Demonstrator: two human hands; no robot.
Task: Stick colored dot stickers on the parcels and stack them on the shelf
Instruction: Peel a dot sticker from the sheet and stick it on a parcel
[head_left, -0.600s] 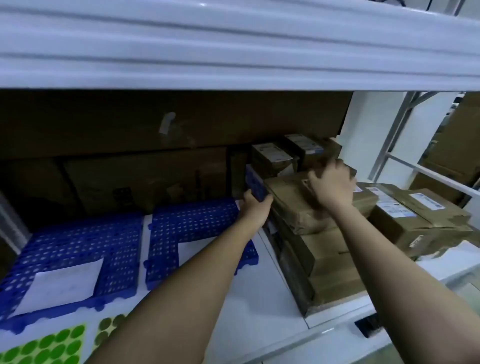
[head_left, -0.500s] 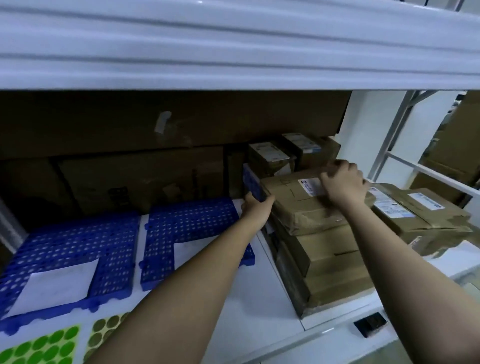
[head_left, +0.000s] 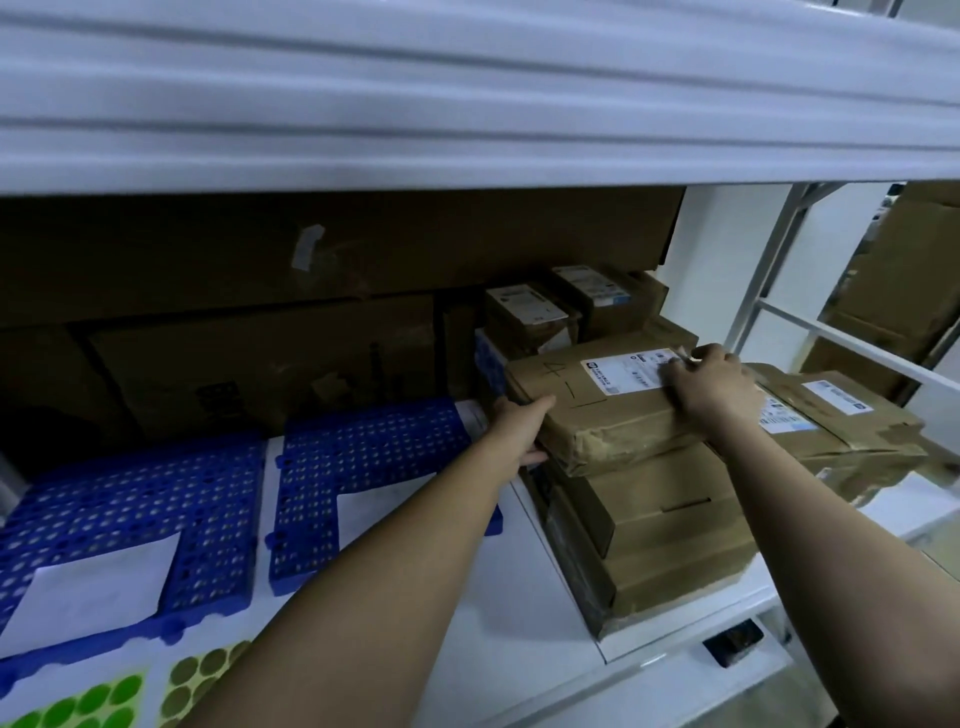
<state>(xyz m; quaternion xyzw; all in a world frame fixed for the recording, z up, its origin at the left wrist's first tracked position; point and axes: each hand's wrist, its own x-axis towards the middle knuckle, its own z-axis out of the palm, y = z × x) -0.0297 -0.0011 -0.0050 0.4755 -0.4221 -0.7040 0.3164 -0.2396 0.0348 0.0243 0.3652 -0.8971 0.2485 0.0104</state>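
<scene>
Head view showed a brown paper-wrapped parcel (head_left: 618, 410) lying on top of a stack of cardboard boxes (head_left: 670, 525) on the white shelf (head_left: 519, 597). The left hand (head_left: 519, 428) gripped its left edge, thumb on top. The right hand (head_left: 709, 387) rested on its top, fingers curled at the white shipping label (head_left: 626, 373). Green dot stickers (head_left: 78, 704) lay at the shelf's near left.

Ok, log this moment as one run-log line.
stage: stacking | left hand: holds top parcel at its left end | right hand: fingers on its white label | stickers: green sheet on shelf
</scene>
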